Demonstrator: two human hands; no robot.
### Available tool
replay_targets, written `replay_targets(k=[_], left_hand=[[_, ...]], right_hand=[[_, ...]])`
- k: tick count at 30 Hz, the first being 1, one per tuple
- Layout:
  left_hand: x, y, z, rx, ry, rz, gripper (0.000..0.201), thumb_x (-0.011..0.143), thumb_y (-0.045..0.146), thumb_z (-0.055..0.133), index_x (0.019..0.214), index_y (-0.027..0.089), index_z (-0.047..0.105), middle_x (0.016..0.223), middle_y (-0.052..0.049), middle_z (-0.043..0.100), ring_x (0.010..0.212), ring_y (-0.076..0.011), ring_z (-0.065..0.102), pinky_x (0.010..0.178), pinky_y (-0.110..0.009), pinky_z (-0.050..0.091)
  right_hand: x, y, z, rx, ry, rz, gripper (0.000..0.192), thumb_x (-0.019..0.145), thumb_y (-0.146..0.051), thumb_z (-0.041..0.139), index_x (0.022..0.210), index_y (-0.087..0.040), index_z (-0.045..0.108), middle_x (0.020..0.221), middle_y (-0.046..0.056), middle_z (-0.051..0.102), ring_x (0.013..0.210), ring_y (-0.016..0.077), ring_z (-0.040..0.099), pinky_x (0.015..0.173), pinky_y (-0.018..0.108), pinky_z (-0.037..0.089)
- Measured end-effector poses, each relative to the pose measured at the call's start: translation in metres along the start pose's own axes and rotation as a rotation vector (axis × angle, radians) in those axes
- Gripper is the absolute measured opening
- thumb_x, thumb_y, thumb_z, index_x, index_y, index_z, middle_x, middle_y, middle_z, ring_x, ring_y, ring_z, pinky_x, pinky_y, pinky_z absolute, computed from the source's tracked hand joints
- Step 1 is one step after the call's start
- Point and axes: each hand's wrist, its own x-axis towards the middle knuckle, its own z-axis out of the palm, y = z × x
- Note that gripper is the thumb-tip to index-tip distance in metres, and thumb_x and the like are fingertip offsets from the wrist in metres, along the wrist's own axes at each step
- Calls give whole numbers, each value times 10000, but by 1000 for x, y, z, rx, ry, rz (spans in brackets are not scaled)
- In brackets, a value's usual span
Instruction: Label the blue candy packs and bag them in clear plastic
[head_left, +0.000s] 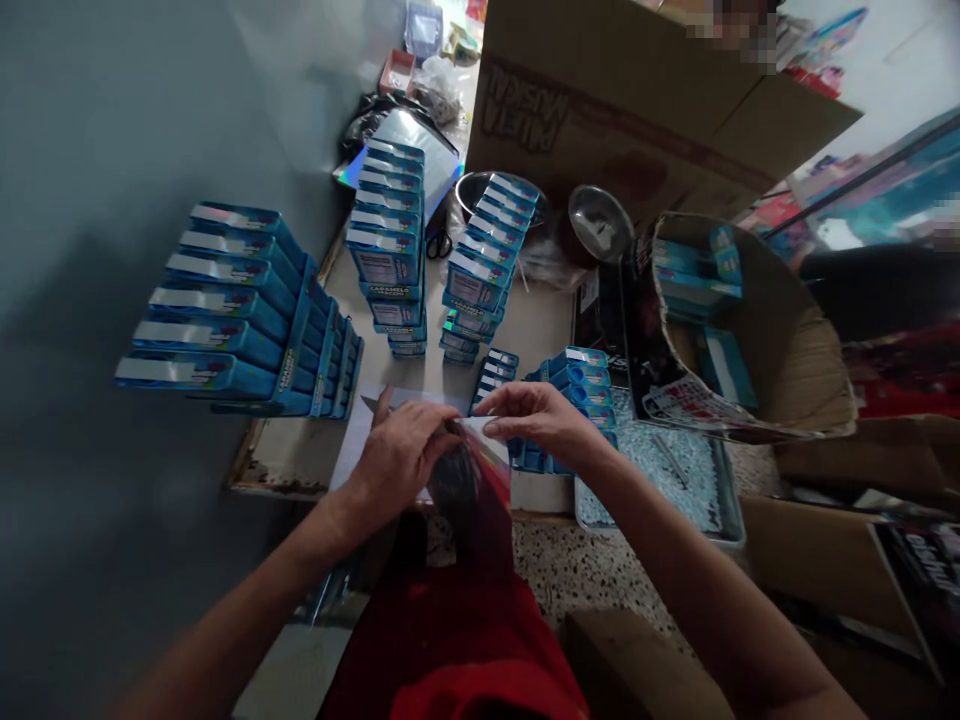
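Note:
Close to the table's front edge, my left hand (401, 447) and my right hand (541, 418) pinch the top of a glossy printed sheet (484, 480), dark with red and orange streaks. The fingers of both hands are closed along its upper edge, near each other. Its lower part hangs toward my red clothing. A pale sheet (349, 440) lies partly under my left hand. Just beyond my right hand are small blue boxes (589, 390) in a row and a short dark stack (495, 370). What exactly sits between the fingertips is too small to make out.
Tall stacks of blue boxes stand at the left (247, 300), the middle (386, 250) and right of it (484, 260). A cut-open carton (795, 370) holds blue boxes, above a tray of pale small pieces (637, 480). Behind are metal bowls (600, 222) and a big carton (615, 110).

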Motion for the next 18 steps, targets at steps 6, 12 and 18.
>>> replay_targets(k=[6,12,18], left_hand=[[-17,-1,24,-98,-46,14,247,1042,302,490,959,204,702,910,-29,732,890,-200,618,900,-361,385],[-22,-4,23,-144,-155,15,333,926,475,709,1151,229,712,880,-6,723,837,-189,613,843,-337,406],[-28,8,31,-71,-200,36,151,971,311,671,881,241,771,810,4,738,811,-183,636,838,-349,374]], right_hand=[[-21,15,-5,-102,42,165,289,656,-324,911,901,-194,831,761,4,767,678,129,659,651,247,520],[-30,42,-4,-142,-99,256,139,765,-289,823,866,-193,822,750,15,751,672,141,642,648,263,517],[-40,45,6,-382,-94,156,107,881,-260,721,849,-190,795,851,38,781,780,163,685,707,268,493]])
